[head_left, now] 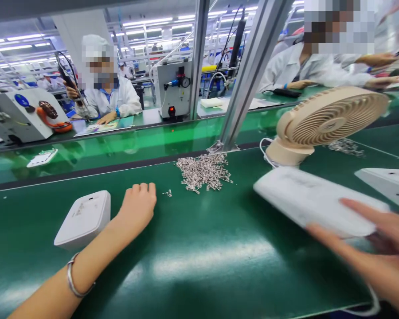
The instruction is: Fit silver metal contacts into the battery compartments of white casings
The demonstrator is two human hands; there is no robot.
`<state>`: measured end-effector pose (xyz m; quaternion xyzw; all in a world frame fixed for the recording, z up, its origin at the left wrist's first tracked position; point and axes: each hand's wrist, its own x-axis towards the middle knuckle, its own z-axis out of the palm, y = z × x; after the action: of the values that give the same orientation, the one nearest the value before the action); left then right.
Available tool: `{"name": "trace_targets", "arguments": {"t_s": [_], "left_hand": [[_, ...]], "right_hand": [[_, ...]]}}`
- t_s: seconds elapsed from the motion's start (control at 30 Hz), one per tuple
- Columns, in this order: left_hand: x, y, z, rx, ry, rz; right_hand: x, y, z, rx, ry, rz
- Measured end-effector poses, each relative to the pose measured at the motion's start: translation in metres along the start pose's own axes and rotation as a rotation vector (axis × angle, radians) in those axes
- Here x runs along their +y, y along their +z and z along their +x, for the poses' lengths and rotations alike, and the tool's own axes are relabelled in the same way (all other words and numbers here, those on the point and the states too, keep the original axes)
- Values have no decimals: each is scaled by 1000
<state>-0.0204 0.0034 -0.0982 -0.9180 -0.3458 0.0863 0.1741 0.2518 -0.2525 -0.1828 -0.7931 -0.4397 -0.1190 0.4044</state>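
My right hand [382, 248] grips the near end of a white rounded plastic housing [312, 199], held tilted above the bench and slightly blurred. My left hand [138, 204] rests on the green bench with its fingers curled together; the fingertips are hidden, and anything between them is out of sight. Just right of that hand lie a few tiny metal pieces [168, 193]. Beyond them is a heap of small silvery metal parts [204, 172]. Another white housing [86, 217] sits on the bench to the left of my left hand.
A beige fan [332, 119] stands at the back right, near a metal post [242, 84]. A third white housing [389, 184] is at the right edge, with more small parts [347, 147] behind. Across the divider, two people in white coats sit near grey machines [174, 88].
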Motion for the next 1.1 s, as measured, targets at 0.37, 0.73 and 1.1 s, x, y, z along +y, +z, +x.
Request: {"name": "trace_targets", "arguments": {"t_s": [0.37,0.73,1.1], "left_hand": [[5,42,14,58,86,-427],[10,41,17,-93,-12,-667],[13,36,17,-145,-84,-798]], "right_hand": [[-107,71,18,-594,-263,382],[-116,159,107,-622,-192,-247],[-86,160,119,-377,-245,46]]}}
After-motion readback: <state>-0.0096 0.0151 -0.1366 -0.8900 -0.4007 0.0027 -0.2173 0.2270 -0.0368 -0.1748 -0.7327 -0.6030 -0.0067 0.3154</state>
